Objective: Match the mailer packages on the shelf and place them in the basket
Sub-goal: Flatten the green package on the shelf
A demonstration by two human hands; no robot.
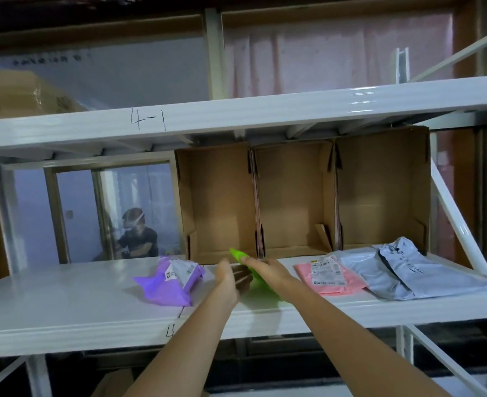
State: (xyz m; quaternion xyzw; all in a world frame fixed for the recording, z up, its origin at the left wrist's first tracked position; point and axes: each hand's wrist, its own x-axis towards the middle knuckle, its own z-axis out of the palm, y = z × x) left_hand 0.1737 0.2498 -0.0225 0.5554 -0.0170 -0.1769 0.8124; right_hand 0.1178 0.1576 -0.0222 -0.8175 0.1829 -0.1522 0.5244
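**On the white shelf: mailers, boxes, two hands**

On the white metal shelf (64, 305) lie four mailers. Purple mailer (169, 283): crumpled, label up, left of the hands. Green mailer (260, 285): centre, far corner lifted, near part flat on the shelf. Right hand (265, 269): fingers over the green mailer's top, gripping it. Left hand (228, 277): palm turned inward, fingers loosely curled beside the green mailer's left edge; whether it holds the mailer I cannot tell. Pink mailer (326, 277): flat, white label up, right of the hands. Grey mailer (402, 273): its edge lying over the pink one. Behind: three open cardboard boxes (302, 196) side by side. Upper shelf beam (236, 116): marked "4-1".
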